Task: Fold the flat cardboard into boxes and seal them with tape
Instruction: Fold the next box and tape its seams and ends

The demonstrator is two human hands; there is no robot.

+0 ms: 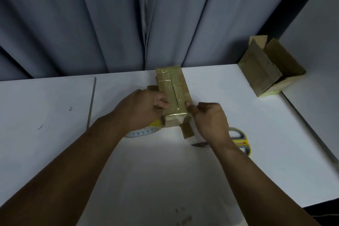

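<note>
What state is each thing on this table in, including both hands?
Taped box: top seam taped, near flaps open.
Second box: lying down, end flaps open.
Tape roll: flat on table, partly hidden.
Scissors: on table, partly hidden.
Left hand: grips taped box's left side.
Right hand: holds its right edge, thumb on top.

Two arms recorded. Left forearm [77,159] bare along its full visible length, wrist uncovered. Right forearm [256,180] in the same condition. Left hand [143,110] bare, knuckles and fingers uncovered. Right hand [211,121] bare likewise. Lower portions of both forearms lie in shadow.
</note>
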